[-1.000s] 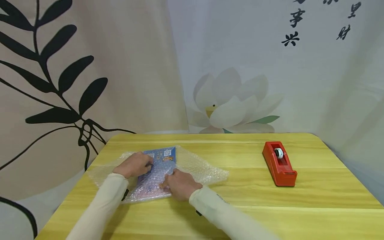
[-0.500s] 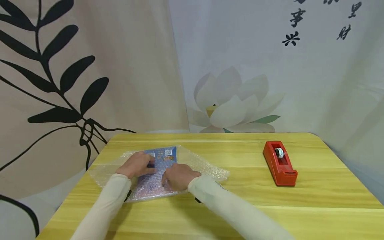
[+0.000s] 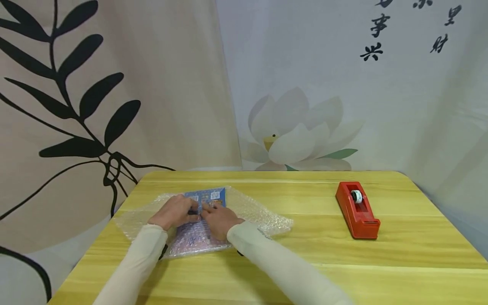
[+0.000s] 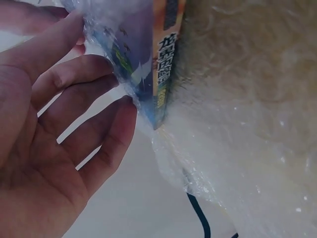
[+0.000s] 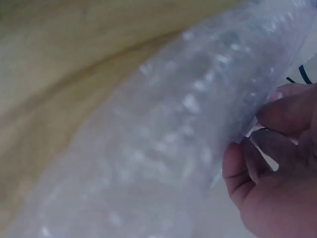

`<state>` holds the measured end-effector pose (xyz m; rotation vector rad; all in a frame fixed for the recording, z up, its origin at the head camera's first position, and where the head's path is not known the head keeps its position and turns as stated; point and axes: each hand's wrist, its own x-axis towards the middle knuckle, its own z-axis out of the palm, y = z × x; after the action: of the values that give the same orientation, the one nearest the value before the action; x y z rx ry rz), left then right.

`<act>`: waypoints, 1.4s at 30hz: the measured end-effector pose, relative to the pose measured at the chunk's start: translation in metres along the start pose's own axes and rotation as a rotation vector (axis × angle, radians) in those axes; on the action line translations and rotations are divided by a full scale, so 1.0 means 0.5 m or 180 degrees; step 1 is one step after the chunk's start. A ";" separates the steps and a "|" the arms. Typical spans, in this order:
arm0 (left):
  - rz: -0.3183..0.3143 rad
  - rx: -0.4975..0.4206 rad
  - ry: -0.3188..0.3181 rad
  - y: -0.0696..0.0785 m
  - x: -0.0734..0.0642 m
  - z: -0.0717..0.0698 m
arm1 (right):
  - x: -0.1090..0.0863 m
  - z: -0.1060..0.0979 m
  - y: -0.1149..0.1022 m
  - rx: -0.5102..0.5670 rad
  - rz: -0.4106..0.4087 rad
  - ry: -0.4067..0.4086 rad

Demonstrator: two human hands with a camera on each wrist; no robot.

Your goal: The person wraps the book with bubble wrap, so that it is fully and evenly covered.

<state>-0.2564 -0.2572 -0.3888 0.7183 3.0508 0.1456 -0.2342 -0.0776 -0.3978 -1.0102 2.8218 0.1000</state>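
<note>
A blue book (image 3: 207, 195) with a QR code on its cover lies on the table, partly covered by bubble wrap (image 3: 257, 207). On the left side, my left hand (image 3: 176, 212) rests its fingertips on the wrapped book. The left wrist view shows its fingers extended against the wrap beside the book's printed spine (image 4: 166, 64). My right hand (image 3: 220, 220) lies over the middle of the book, its fingertips close to the left hand's. In the right wrist view its fingers (image 5: 240, 166) touch the bubble wrap, loosely bent and not gripping it.
A red tape dispenser (image 3: 357, 210) holding a small roll stands on the right of the wooden table (image 3: 381, 275). Loose bubble wrap spreads out on both sides of the book. A printed curtain (image 3: 183, 84) hangs behind the table's far edge.
My right hand has moved from the book's lower right, up and left over the wrap toward the left hand. The left hand has barely shifted.
</note>
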 end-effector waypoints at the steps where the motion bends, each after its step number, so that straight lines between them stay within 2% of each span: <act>1: -0.0007 -0.0033 0.0005 0.000 -0.001 0.001 | 0.000 0.001 0.000 -0.0049 -0.0007 -0.0023; 6: -0.0007 -0.0098 0.0048 -0.003 -0.006 0.003 | 0.000 0.003 0.002 -0.0156 0.0004 -0.0018; 9: 0.0069 -0.0102 -0.0016 -0.004 -0.011 0.003 | -0.001 0.004 0.003 -0.0208 0.0023 -0.0011; 14: -0.0096 -0.0586 -0.0377 -0.009 -0.031 -0.001 | -0.001 0.006 0.003 -0.0246 0.0086 -0.0066; 17: -0.0196 -0.0839 -0.0426 -0.015 -0.045 -0.001 | -0.002 0.006 0.003 -0.0252 0.0134 -0.0111; 22: -0.0306 -0.0951 -0.0244 -0.032 -0.078 -0.006 | -0.005 0.010 0.002 -0.0227 0.0115 -0.0078; 25: -0.0385 -0.0955 -0.0022 -0.051 -0.102 -0.015 | -0.006 0.011 0.002 -0.0170 0.0094 -0.0039; 29: -0.0730 -0.0878 0.0206 -0.085 -0.140 -0.030 | -0.007 0.010 0.000 -0.0110 0.0102 -0.0021; 34: -0.1329 -0.0866 0.0275 -0.140 -0.196 -0.031 | -0.012 0.010 -0.002 -0.0030 0.0113 -0.0026; 38: -0.1766 -0.1052 0.0163 -0.177 -0.232 -0.022 | -0.013 0.012 -0.003 0.0017 0.0103 -0.0026; 42: -0.2066 -0.1468 0.0089 -0.192 -0.247 -0.019 | -0.014 0.007 -0.001 0.0049 0.0096 -0.0045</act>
<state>-0.1888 -0.3985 -0.3904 -0.2958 2.9098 0.8003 -0.2281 -0.0732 -0.4004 -0.9601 2.8212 0.0883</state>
